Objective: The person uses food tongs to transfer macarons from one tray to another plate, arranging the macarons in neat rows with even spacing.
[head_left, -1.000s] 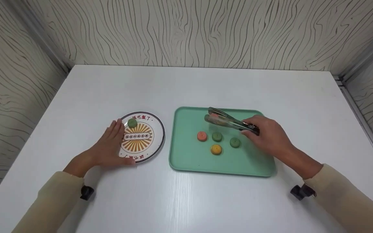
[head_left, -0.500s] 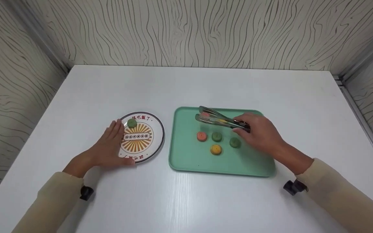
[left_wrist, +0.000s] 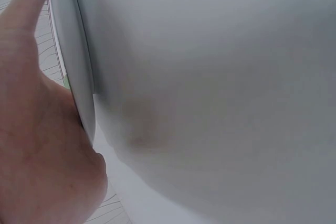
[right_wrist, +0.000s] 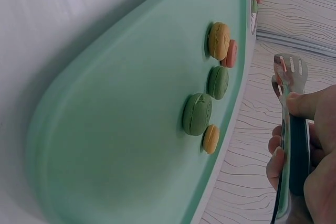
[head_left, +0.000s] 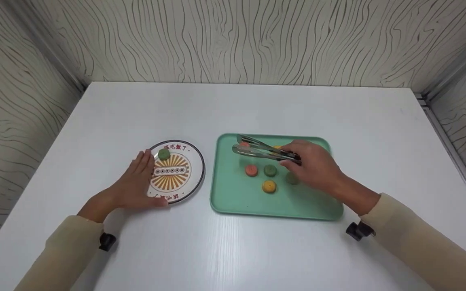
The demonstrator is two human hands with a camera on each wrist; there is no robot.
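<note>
My right hand (head_left: 316, 163) grips metal tongs (head_left: 259, 144) above the back part of the green tray (head_left: 233, 200). A pink macaron (head_left: 244, 144) is held between the tips of the tongs. Below them on the tray lie another pink macaron (head_left: 251, 170), a green one (head_left: 270, 170) and a yellow one (head_left: 269, 186). Beside my right thumb is a second green macaron (head_left: 292, 178); a yellow one (head_left: 276, 148) is partly covered by the tongs. My left hand (head_left: 130, 188) rests with straight fingers against the left rim of the white plate (head_left: 198, 169), which bears one green macaron (head_left: 164, 154).
Plate and tray stand side by side on a white table (head_left: 233, 109), with a narrow gap between them. The tray has a low raised rim. Wood-patterned panels (head_left: 233, 44) enclose the table at the back and sides.
My right hand has moved the tongs leftward across the tray, carrying the pink macaron along, which uncovered the yellow macaron at the back. The left hand and plate have stayed put.
</note>
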